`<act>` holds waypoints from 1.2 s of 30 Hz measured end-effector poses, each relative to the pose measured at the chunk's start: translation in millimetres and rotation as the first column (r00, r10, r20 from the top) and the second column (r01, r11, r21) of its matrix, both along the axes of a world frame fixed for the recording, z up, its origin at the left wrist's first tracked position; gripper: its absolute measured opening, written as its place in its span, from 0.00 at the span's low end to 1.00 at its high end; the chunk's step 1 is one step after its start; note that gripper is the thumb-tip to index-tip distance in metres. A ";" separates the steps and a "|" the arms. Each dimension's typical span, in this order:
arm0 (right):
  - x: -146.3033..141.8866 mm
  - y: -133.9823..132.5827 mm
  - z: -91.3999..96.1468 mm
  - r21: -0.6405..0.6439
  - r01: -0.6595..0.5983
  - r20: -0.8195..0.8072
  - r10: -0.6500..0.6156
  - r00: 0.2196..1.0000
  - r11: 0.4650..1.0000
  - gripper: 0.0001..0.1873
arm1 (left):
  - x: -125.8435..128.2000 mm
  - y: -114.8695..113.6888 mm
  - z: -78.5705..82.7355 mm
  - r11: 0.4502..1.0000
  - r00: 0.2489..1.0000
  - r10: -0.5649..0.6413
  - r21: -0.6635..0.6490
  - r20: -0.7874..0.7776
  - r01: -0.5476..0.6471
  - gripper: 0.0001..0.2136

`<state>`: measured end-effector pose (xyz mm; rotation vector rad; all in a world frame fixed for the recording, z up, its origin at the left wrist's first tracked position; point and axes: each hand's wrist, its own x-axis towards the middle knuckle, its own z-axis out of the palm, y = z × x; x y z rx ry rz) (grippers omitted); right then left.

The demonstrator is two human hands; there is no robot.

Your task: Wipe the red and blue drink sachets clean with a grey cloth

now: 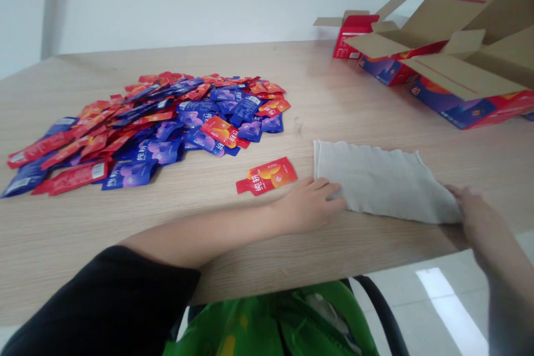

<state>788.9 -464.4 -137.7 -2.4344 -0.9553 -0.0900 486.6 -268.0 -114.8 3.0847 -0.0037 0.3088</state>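
Note:
A pale grey cloth (pixel 375 181) with wavy edges lies folded flat near the front edge of the table. My left hand (pixel 315 204) is at its near left corner, fingers closed over the edge of the fabric. At the opposite end, my right hand (pixel 479 211) pinches the near right corner, which lifts slightly off the wood. One red and orange pouch (pixel 269 176) rests alone just beyond my left wrist. Farther left, a large heap of red and blue pouches (pixel 162 150) spreads across the table.
Open printed cartons (pixel 463 105) with raised flaps stand at the back right, with a smaller red box (pixel 348 44) behind them. The wooden table (pixel 233 250) meets a pale wall. Something green (pixel 267 328) shows below the table's front edge, beside a black curved bar (pixel 381 311).

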 end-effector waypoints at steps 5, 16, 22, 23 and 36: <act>-33.6 31.4 14.0 0.312 0.255 -0.346 -0.141 0.928 0.915 0.32 | -2.4 -3.3 -4.5 0.998 0.998 0.062 -0.028 0.029 -0.061 0.13; -126.9 112.2 30.1 0.300 -0.428 -0.041 0.460 0.887 0.853 0.10 | -4.0 -2.4 -4.2 0.999 0.996 0.039 -0.007 0.075 -0.039 0.12; -134.2 108.6 36.5 0.274 -0.361 -0.034 0.385 0.922 0.891 0.14 | -5.4 -2.0 -0.6 1.000 0.997 0.025 -0.017 0.072 -0.023 0.12; -135.1 107.1 39.9 0.302 -0.317 0.001 0.333 0.943 0.899 0.15 | -5.4 -1.9 -0.4 1.000 0.997 0.020 -0.019 0.072 -0.019 0.12; -147.3 110.7 30.8 0.209 -0.548 -0.129 0.578 0.806 0.810 0.19 | -4.5 -3.5 -2.9 1.000 0.998 0.002 -0.018 0.067 -0.001 0.13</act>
